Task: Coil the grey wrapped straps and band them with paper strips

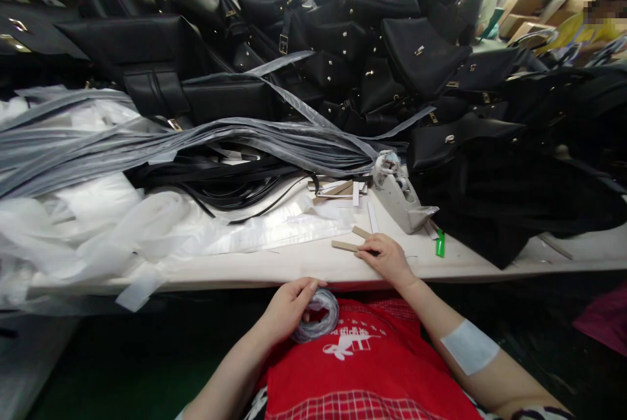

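Note:
My left hand (289,306) is closed around a small coil of thin grey-white cord (319,317), held just below the table's front edge, above my red apron. On the white table (274,266), my right hand (386,255) rests palm down with its fingertips touching a small tan cardboard strip (344,245). A second tan strip (361,232) lies just beyond the fingers.
A grey-white tape dispenser (399,194) and a green marker (440,243) sit right of my hand. Black straps (220,181) and long clear plastic sleeves (147,145) cover the left. Several black handbags (421,54) are piled behind. Another person in yellow sits far right.

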`<state>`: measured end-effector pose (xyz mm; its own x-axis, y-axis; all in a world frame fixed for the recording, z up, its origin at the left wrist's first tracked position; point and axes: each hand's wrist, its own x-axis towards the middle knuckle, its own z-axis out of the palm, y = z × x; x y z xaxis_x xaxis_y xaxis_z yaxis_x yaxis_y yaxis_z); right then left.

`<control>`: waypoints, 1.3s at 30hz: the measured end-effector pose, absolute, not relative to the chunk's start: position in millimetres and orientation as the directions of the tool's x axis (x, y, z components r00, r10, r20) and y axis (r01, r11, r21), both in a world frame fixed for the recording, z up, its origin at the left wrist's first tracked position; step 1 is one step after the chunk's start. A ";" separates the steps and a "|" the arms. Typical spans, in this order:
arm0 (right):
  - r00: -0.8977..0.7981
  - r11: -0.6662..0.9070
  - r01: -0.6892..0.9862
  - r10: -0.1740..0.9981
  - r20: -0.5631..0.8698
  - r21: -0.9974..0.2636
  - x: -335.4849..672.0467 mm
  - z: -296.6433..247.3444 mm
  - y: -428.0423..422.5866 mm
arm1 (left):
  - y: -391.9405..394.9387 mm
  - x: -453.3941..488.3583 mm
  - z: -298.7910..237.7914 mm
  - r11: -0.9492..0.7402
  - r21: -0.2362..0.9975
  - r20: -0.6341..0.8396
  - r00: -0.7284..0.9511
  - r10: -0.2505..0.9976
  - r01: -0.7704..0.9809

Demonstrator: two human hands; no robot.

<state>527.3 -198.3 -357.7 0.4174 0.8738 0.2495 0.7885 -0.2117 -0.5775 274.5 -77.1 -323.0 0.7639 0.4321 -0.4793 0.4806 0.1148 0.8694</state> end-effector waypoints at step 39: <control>0.189 -0.188 0.979 0.982 0.005 -0.085 530.2 -328.3 -186.6 | -78.3 271.8 -329.2 0.135 0.884 -0.457 0.765 0.454 0.448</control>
<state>530.2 -186.6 -328.3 0.1889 0.9820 0.0046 0.9785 -0.1878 -0.0850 271.8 -78.3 -329.2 0.7653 0.4535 -0.4568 0.4476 0.1352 0.8840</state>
